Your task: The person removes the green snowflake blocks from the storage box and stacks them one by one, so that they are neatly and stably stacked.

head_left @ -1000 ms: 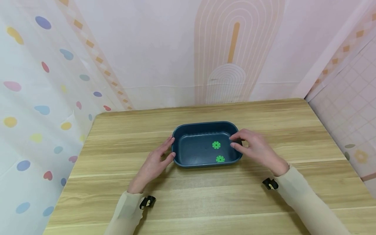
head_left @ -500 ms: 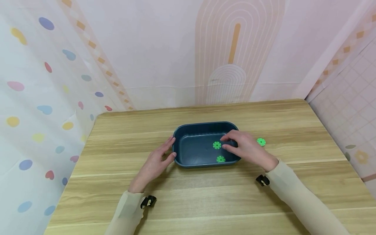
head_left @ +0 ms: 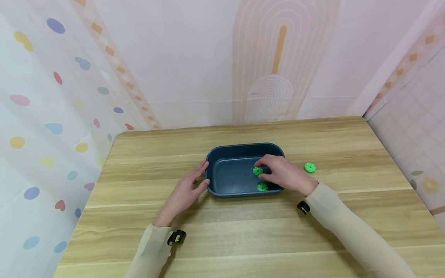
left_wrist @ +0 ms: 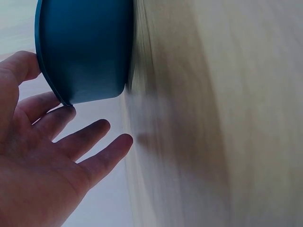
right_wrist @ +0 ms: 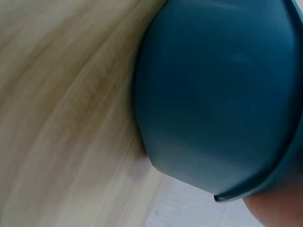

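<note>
A dark blue oblong tub (head_left: 229,145) stands on the wooden table. Inside it, toward the right, lie two green notched interlocking discs: one in the middle (head_left: 257,171), one against the near wall (head_left: 262,187). My right hand (head_left: 285,173) reaches over the right rim, thumb and index finger spread on either side of the middle disc; whether they touch it is unclear. In the right wrist view the tub hides most of that hand. My left hand (head_left: 182,193) touches the left rim with its fingertips. Its fingers (left_wrist: 106,158) are extended in the left wrist view.
More green discs, seemingly stacked (head_left: 309,167), lie on the table (head_left: 236,239) right of the tub, just behind my right wrist. A patterned curtain (head_left: 187,69) hangs along the table's back edge and left side. Black straps sit on both sleeves.
My right hand has moved left and farther into the tub, from its right rim to the middle disc. The discs on the table have come into sight behind it. My left hand stays put.
</note>
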A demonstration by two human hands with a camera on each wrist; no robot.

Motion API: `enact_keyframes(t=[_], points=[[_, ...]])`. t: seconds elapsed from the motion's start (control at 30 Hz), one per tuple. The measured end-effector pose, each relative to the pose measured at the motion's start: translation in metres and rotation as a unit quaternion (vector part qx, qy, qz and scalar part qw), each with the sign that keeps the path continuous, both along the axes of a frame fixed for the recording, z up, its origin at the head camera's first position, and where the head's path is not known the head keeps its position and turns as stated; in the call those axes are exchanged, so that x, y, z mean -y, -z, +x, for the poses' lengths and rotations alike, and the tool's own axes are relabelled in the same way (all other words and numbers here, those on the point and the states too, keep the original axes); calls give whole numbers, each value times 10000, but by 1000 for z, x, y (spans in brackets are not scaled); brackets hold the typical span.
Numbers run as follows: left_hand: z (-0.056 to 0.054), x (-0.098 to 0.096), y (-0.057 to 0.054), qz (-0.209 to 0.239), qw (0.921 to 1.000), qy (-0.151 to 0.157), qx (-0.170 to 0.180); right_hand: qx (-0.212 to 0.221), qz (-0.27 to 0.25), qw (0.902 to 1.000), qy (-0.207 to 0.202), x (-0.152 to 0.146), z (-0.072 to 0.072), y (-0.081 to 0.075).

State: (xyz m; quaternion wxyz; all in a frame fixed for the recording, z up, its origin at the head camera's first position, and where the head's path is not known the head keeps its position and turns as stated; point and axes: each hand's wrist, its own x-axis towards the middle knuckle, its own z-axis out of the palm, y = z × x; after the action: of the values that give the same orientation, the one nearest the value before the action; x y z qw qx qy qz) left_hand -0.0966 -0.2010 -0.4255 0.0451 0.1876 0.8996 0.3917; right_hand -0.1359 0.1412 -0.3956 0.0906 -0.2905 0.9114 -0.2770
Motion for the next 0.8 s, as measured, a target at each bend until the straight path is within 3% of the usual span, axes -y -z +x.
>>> enact_keyframes(t=[0.6,0.8], points=[[3,-4,0,19,10000,-2,10,-171,1010,9946,148,18,2,4],[3,-6,-1,34,10000,-15,-21,-57,889,9960,114,21,1,8]])
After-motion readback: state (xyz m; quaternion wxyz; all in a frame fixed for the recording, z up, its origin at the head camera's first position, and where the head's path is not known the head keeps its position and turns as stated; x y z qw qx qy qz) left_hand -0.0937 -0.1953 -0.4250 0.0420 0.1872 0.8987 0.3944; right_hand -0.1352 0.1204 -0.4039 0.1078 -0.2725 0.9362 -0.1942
